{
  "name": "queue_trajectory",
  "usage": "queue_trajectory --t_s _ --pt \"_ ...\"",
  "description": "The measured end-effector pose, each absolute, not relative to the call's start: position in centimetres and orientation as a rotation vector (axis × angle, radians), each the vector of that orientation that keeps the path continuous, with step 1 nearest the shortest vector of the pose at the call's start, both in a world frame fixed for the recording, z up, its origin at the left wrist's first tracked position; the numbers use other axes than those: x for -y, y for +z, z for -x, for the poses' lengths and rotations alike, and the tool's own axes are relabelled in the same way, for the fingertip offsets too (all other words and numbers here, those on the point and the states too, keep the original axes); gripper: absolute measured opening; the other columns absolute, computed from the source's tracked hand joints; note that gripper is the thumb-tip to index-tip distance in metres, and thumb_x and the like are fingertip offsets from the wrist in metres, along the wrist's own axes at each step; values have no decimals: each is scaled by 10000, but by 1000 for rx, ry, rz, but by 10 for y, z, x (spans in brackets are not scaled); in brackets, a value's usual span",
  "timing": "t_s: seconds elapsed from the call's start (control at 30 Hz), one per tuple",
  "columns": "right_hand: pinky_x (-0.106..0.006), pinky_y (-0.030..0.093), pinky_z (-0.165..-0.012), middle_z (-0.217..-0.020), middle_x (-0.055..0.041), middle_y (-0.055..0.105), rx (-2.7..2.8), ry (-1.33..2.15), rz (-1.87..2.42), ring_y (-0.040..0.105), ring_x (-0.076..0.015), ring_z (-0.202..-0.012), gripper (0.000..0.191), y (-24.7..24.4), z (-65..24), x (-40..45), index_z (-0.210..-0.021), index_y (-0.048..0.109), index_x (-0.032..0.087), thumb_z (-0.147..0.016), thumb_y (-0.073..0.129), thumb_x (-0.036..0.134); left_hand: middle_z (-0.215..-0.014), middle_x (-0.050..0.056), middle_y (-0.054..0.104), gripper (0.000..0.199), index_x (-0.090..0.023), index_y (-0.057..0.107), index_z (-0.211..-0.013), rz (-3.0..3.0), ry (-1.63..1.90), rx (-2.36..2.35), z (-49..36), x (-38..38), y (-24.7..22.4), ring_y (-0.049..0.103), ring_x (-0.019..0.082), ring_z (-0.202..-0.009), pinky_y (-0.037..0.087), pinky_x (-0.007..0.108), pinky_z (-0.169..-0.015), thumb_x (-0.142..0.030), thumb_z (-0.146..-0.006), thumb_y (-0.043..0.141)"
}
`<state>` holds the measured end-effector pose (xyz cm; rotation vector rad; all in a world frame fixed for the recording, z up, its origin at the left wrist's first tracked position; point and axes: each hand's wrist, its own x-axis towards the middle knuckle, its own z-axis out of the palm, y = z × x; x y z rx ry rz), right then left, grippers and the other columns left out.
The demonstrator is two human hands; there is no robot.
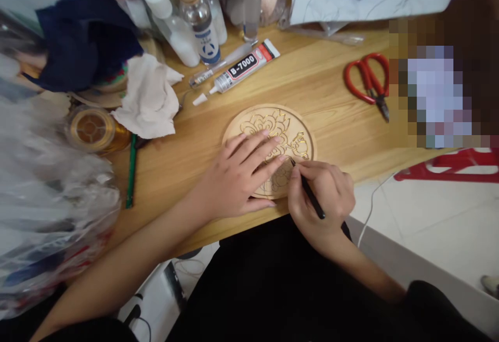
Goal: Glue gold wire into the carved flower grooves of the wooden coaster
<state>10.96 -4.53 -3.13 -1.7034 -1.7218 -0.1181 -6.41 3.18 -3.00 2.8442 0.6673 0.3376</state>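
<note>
A round wooden board (306, 175) with a raised rim lies on the table near its front edge. Gold wire traces the petals of a flower and a smaller bloom on it, while thin drawn lines show on its lower part. My left hand (245, 170) rests flat across the board with fingers spread, covering part of the pattern. In my right hand (325, 191) is a slim black pointed tool that looks like tweezers (312, 195), pinched between thumb and fingers. Its tip touches or hovers just over the board, right of my left index finger.
Beyond the board lie a B-7000 glue tube (245, 66) and several bottles (202, 30). Red-handled pliers (366, 79) are at right. On the left are crumpled tissue (150, 97), a gold wire spool (93, 129), a green pencil (131, 173) and plastic bags (50, 191).
</note>
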Motion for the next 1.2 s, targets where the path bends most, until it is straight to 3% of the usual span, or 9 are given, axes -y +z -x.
queue_trajectory --t_s 0.3,0.57,1.2 --pt "-325 488 -661 -831 -50 724 1766 -44 1575 667 -184 -725 141 -34 -119 47 -890 574 207 -818 651 113 -1491 180 450 690 -144 497 -1395 -2863 343 -691 65 -30 -28 385 355 -1397 306 504 -1108 -623 -898 504" --pt "-337 559 -740 -914 -58 712 1677 190 1453 684 -182 -834 273 -38 -132 59 -1011 637 209 -788 679 57 -1508 182 427 699 -143 505 -1390 -2843 317 -706 66 -29 -27 366 352 -1410 287 502 -1128 -614 -876 553" --pt "-332 592 -686 -917 -52 721 1489 506 1392 691 -174 -808 133 -33 -157 43 -971 669 212 -854 646 154 -1538 236 314 790 -167 392 -1466 -2704 368 -974 56 -12 -30 296 386 -1441 284 600 -1129 -594 -841 617"
